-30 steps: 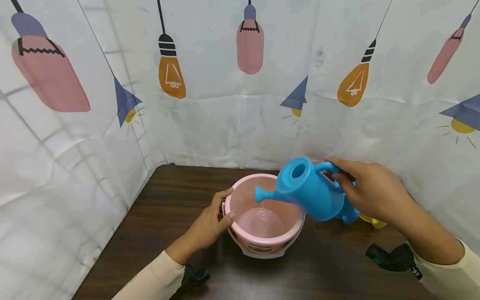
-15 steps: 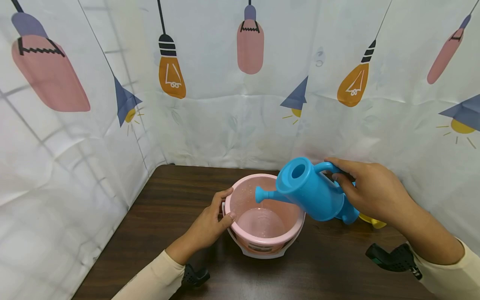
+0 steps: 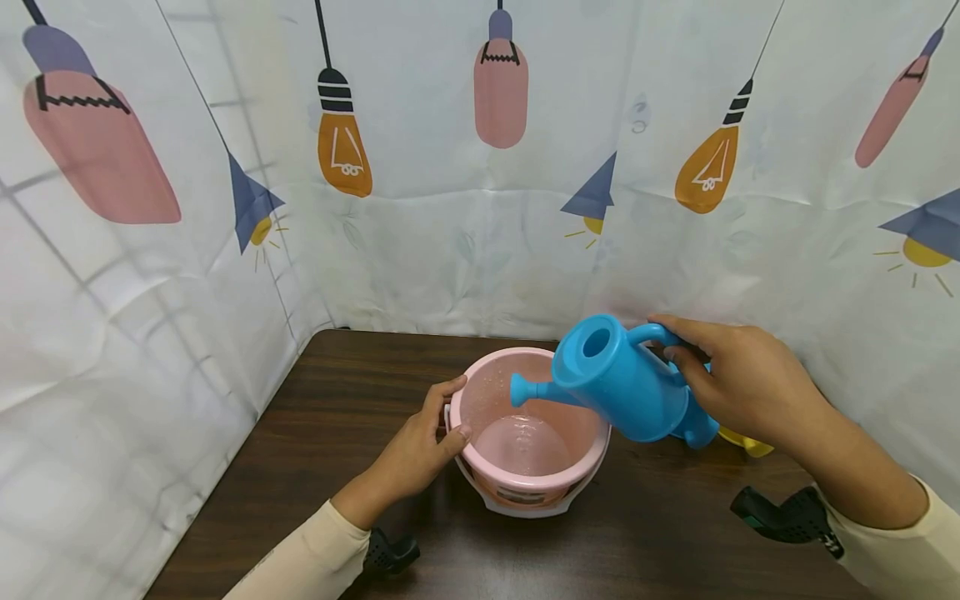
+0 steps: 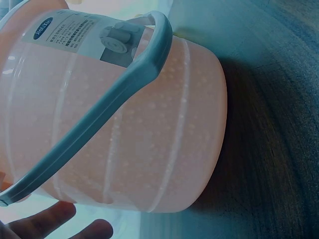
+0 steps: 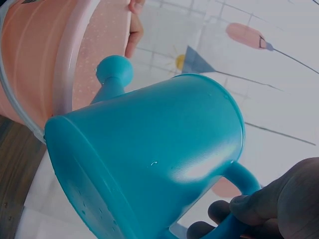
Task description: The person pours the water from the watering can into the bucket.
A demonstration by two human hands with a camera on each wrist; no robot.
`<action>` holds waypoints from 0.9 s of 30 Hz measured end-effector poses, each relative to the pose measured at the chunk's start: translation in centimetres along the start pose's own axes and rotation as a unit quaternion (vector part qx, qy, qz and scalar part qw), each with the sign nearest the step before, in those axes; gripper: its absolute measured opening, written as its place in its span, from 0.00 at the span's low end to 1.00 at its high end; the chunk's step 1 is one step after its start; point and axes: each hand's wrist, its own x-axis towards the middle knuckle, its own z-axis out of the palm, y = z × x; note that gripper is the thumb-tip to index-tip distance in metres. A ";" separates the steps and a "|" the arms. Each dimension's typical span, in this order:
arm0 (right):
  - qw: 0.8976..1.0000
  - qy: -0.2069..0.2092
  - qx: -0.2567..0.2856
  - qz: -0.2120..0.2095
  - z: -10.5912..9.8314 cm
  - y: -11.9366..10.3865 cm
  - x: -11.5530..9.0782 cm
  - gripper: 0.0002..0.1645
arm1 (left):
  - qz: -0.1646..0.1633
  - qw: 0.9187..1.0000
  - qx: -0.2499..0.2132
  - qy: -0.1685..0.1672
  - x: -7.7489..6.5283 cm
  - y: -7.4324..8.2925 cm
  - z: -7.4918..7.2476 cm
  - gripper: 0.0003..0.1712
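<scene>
1. Pink bucket [image 3: 525,482]: stands upright on the dark wooden bench [image 3: 637,542], near the far edge and to the right of the far left corner. Drops dot its inner wall, and its bottom shines.
2. Left hand [image 3: 414,446]: grasps the bucket's rim on the side towards the bench's left edge, thumb and fingers laid over it. The left wrist view shows two fingertips [image 4: 62,211] beside the outer wall.
3. Bucket handle [image 4: 94,124]: hangs slanting across the outer wall, below a printed label [image 4: 84,37] with lettering and a small picture.
4. Right hand [image 3: 742,371]: clasps the handle [image 3: 651,333] of the blue watering can [image 3: 637,392], with the thumb and fingers curled round it.
5. The can: held tilted, its spout [image 3: 529,389] pointing towards the bench's left edge and reaching over the bucket. Drops cling to its base in the right wrist view.
6. Far edge of the bench, beyond the can: a yellow item [image 3: 742,440] shows in part near the right forearm. Beside it is a blue piece [image 3: 697,427], mostly hidden by the can and hand; it looks like a separate object, though I can't be sure.
7. Behind the far and left edges: a white curtain [image 3: 465,250] printed with hanging lamps.
8. Wrists: black devices [image 3: 393,552] at the cream sleeves [image 3: 307,558].
</scene>
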 end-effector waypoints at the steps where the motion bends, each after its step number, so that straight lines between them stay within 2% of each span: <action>1: 1.000 0.001 0.000 -0.001 0.0 0.0 0.0 0.28 | 0.000 1.000 0.000 0.001 0.0 0.0 0.0 0.38; 27: 1.000 -0.009 0.000 0.005 -0.1 0.0 -0.1 0.29 | -0.001 1.000 -0.001 0.000 0.0 0.0 0.1 0.38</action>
